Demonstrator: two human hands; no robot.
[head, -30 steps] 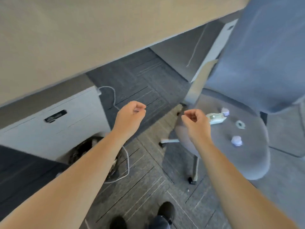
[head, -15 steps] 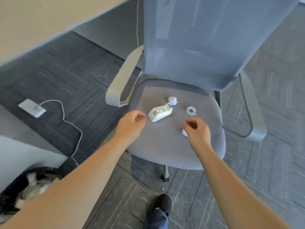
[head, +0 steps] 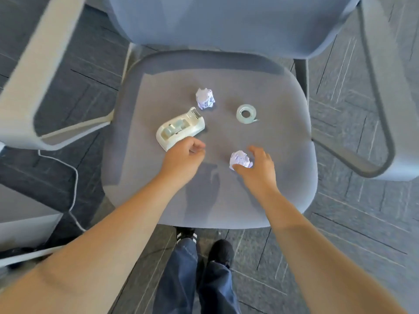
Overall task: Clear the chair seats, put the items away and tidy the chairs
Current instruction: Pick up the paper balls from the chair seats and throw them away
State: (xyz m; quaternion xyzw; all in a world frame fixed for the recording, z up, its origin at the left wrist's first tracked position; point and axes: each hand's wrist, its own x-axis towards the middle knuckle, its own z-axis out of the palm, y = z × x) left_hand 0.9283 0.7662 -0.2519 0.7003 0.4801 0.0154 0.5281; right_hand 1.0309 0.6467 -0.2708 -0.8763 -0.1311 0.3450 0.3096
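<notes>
1. Here, a person stands over a grey office chair seat [head: 226, 200], both bare arms reaching in from the bottom of the frame.
2. Four things lie on the seat: a white tape dispenser [head: 180, 129] left of centre, a crumpled paper ball [head: 205, 98] just above it toward the backrest, a loose roll of clear tape [head: 246, 114] to the right of that ball, and a second crumpled paper ball [head: 240, 160] nearer the front edge.
3. The right hand [head: 258, 171] is spread around the near paper ball, thumb under it and fingers arched beside it; it touches the ball but has not yet closed on it.
4. The left hand [head: 183, 159] sits just below the dispenser's near end, fingers loosely curled and holding nothing; whether it touches the dispenser I cannot tell.
5. To do this step well, I would judge the right hand should close lightly round the ball, since crumpled paper is light and rolls away at a nudge.
6. The dispenser looks heavier and smooth, so a full grip across its body seems safer than a fingertip pinch.
7. The loose roll lies flat; lifting it by its rim would likely be easiest.
8. No brand, label or writing is readable on anything here.
</notes>
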